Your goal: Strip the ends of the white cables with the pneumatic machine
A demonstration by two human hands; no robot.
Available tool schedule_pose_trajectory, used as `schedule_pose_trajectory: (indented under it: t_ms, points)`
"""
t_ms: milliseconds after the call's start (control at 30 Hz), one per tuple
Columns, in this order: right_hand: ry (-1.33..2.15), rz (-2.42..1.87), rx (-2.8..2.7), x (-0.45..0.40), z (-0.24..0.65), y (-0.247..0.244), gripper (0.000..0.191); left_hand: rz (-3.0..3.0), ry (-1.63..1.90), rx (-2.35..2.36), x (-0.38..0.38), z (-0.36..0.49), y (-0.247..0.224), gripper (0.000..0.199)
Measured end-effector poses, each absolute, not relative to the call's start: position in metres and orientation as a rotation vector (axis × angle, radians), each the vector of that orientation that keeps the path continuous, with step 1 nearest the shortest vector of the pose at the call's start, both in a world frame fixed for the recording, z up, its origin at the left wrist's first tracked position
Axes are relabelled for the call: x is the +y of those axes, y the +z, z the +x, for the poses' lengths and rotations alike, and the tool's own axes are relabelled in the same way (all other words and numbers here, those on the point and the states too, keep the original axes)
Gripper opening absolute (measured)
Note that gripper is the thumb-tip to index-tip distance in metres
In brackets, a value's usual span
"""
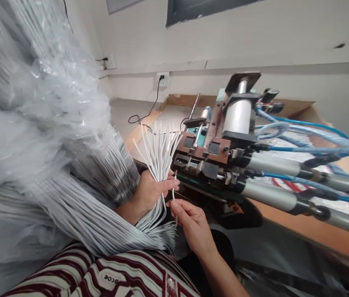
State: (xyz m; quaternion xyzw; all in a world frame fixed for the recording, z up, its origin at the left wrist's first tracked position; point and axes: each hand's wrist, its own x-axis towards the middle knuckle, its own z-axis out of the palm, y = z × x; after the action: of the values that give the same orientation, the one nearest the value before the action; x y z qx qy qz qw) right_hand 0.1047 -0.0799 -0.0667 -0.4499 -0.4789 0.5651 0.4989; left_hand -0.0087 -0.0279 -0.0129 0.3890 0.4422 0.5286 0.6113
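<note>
L hand [149, 192] grips thin wht wires [159, 163], fanned twd 12 o'clock; R hand [191, 220], at 4 o'clock, pinches 1 brn-tipped wire [173, 194].

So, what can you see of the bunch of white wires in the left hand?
The bunch of white wires is many thin, plastic-looking strands. The left hand grips it; above the grip the strands fan out, loose ends up, some bowed. Below, they curve downward. It appears left of the metal machine.

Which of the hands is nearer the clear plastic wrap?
Left. The left hand grips the white wires to the right of the plastic wrap; the right hand, pinching a single wire, is farther right.
</note>
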Motion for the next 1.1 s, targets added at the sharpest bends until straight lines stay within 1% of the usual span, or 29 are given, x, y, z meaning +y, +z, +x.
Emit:
schedule_pose_trajectory:
  t_ms: [167, 233, 333, 367, 467, 533, 667, 800, 1100]
  points:
    - [1.353, -1.138, -1.174, -0.1, 0.1, -0.068, 0.026, 0.959, 1.37, 1.062, -0.029, -0.016, -0.025, 0.017]
    - [1.368, -1.166, -1.199, -0.113, 0.1, -0.072, 0.03, 0.955, 1.449, 1.093, -0.023, -0.022, -0.022, 0.013]
    - [1.427, -1.179, -1.218, -0.126, 0.104, -0.081, 0.037, 0.856, 1.747, 1.141, -0.013, -0.03, -0.013, 0.014]
    - [1.416, -1.187, -1.179, -0.126, 0.106, -0.082, 0.036, 0.848, 1.773, 1.128, -0.011, -0.031, -0.011, 0.015]
    - [1.313, -1.184, -0.958, -0.111, 0.112, -0.081, 0.024, 0.858, 1.536, 1.078, -0.016, -0.025, -0.008, 0.016]
    - [1.283, -1.107, -0.824, -0.092, 0.113, -0.074, 0.022, 0.841, 1.456, 1.061, -0.022, -0.019, -0.007, 0.018]
    - [1.389, -0.923, -0.624, -0.057, 0.106, -0.058, 0.023, 0.856, 1.438, 1.037, -0.027, -0.014, -0.001, 0.017]
    - [1.453, -0.838, -0.436, -0.034, 0.101, -0.051, 0.023, 0.861, 1.432, 1.051, -0.021, -0.012, 0.007, 0.019]
    - [1.578, -0.77, -0.297, -0.022, 0.105, -0.044, 0.021, 0.892, 1.393, 1.062, -0.015, -0.008, 0.002, 0.015]
